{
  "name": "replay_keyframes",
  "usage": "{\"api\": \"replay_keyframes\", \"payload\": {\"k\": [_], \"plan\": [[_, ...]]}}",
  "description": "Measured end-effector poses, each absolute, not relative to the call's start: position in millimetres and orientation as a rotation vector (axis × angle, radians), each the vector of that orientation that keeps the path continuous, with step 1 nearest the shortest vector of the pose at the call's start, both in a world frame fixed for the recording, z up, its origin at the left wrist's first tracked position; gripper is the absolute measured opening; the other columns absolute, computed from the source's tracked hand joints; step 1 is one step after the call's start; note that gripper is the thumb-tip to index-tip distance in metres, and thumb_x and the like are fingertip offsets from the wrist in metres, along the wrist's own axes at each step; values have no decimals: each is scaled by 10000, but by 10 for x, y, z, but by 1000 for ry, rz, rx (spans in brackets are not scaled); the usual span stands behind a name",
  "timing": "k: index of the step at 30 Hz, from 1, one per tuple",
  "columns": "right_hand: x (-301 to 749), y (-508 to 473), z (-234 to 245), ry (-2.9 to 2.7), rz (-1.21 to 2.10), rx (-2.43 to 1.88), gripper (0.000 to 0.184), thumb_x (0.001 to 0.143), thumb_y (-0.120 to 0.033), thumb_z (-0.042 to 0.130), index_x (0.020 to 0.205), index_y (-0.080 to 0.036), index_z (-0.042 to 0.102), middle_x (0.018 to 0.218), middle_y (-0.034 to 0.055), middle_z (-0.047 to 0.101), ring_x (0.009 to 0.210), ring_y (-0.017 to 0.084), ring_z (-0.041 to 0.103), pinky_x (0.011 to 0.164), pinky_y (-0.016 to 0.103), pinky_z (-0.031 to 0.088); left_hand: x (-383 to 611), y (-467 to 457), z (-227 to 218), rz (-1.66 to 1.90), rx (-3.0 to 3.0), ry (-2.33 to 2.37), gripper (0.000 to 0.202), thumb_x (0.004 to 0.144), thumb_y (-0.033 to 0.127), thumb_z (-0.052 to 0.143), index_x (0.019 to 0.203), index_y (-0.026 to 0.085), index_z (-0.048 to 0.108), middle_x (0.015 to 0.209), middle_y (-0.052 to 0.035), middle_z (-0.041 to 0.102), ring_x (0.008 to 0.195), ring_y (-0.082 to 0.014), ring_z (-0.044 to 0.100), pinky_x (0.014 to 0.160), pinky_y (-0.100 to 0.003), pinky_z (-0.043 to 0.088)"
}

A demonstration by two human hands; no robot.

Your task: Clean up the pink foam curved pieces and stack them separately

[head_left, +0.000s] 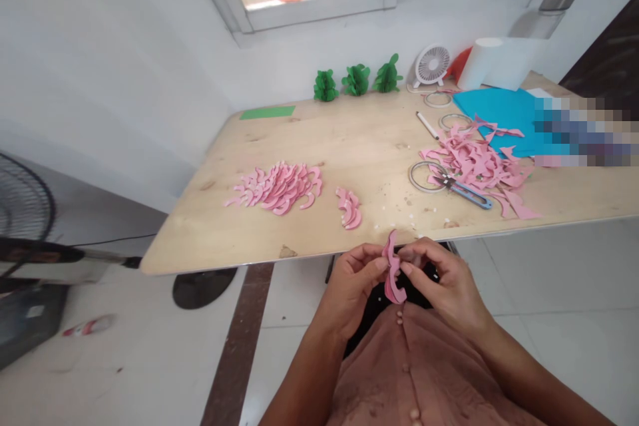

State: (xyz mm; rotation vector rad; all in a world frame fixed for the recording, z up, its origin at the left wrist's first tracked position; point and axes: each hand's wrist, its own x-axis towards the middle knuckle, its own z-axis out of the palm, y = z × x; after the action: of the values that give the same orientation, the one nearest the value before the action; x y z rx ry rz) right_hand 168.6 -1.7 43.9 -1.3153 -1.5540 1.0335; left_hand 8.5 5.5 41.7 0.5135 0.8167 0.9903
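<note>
- Two heaps of pink curved paper petals (277,188) lie on the wooden bench (349,140); three green paper trees (356,79) stand behind.
- Left hand (352,279) and right hand (444,279) pinch one small stack of pink curved paper pieces (392,273) between them, below the bench edge.

Tabletop (349,140) centre and left rear bare; pink cutouts (277,188) crowd front edge, scraps (479,163) and scissors (462,190) (tape rings too) block right.

left hand (352,283), right hand (444,279), pink paper piece (393,273)
</note>
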Motion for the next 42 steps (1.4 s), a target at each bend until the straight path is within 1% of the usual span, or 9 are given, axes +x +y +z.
{"api": "replay_keyframes", "payload": {"k": [7,10,14,19,25,28,32,37,42], "plan": [[1680,-32,435,-1820,682,-1186,152,826,-143,584,950,-214,637,850,32,635,795,175,588,699,284,470,115,62,430,1009,505,854,205,658,251,795,771,125,680,695,-19,663,591,-99,586,601,-211,471],[1680,-27,396,-1875,574,-1142,142,840,-133,576,951,-209,619,859,45,636,819,187,598,719,308,483,126,57,425,1005,528,879,200,666,256,790,765,127,674,683,-20,666,585,-98,587,593,-202,465],[1682,-26,369,-1932,491,-1102,122,853,-148,580,958,-201,613,895,70,654,859,210,613,746,342,499,135,52,413,1024,577,904,182,679,253,780,759,129,675,720,-28,680,619,-98,593,621,-200,472],[1666,-36,366,-1934,436,-1112,101,853,-161,591,946,-194,613,904,78,663,857,214,623,739,349,508,152,52,392,1045,598,938,195,670,256,789,757,124,674,727,-33,682,640,-101,591,614,-198,468],[1657,-53,347,-1926,430,-1134,122,846,-119,566,933,-190,612,864,66,662,832,206,620,729,347,504,174,54,392,1038,619,947,223,659,293,793,736,129,663,675,-23,673,574,-99,582,570,-204,458],[1653,-56,336,-1933,431,-1143,135,832,-128,579,949,-187,612,893,75,667,851,215,620,743,357,504,186,56,415,1056,626,965,205,659,277,789,736,130,668,665,-24,668,594,-106,586,593,-209,466],[1649,-57,325,-1918,435,-1165,127,825,-138,583,934,-196,616,891,71,666,843,216,619,741,354,501,202,53,428,1071,615,975,208,656,281,790,745,135,672,703,-22,672,627,-107,589,622,-210,464],[1660,-57,332,-1831,607,-1200,72,833,-156,588,885,-205,604,841,41,646,789,184,600,695,295,481,203,51,413,1058,648,1004,229,682,342,760,723,138,664,663,-13,651,579,-102,554,605,-219,448],[1661,-52,334,-1737,721,-1246,51,833,-162,591,819,-211,587,767,7,603,708,154,566,654,261,449,195,44,425,1042,705,1017,208,697,325,745,749,137,673,710,-28,670,630,-117,575,639,-231,453]]}}
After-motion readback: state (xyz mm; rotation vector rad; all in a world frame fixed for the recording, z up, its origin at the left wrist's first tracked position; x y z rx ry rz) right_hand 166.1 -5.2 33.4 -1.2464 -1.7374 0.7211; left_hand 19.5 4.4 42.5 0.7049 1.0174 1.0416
